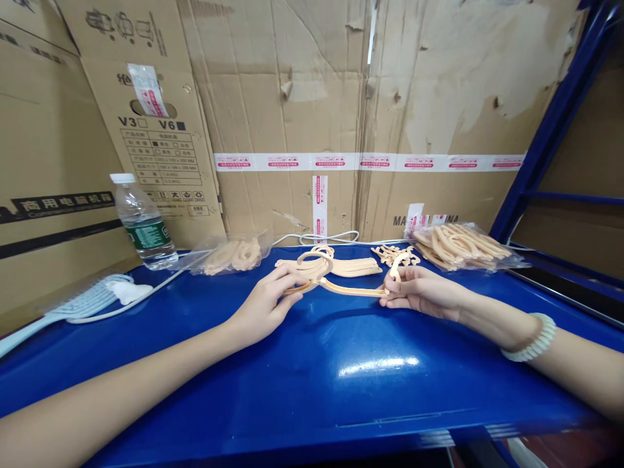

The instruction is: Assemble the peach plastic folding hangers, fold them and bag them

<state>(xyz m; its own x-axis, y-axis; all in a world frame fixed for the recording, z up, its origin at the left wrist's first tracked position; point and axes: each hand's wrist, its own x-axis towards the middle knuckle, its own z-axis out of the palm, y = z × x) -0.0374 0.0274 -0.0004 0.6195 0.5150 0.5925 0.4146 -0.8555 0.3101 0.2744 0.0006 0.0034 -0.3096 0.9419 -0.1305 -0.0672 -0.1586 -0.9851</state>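
Observation:
In front of me hangs a beige plastic assembly [353,290], a ring-like curve joined to a long, thin, slightly bowed arm. My left hand [270,300] is closed on its left side, thumb below and fingers above. With thumb and fingers pinched, my right hand [422,292] holds the arm's right end together with a small hook-shaped piece [398,266] that sticks up from the fingers. Whether the hook is joined to the arm I cannot tell. Behind the hands lie a stack of beige arm strips [353,267] and a pile of small hook pieces [385,253].
A bag of beige rings [238,255] lies back left, a bag of long beige pieces [461,244] back right. A water bottle [149,227] and a light-blue hairbrush [92,300] are at left. Cardboard [292,117] walls the back of the blue table [302,396].

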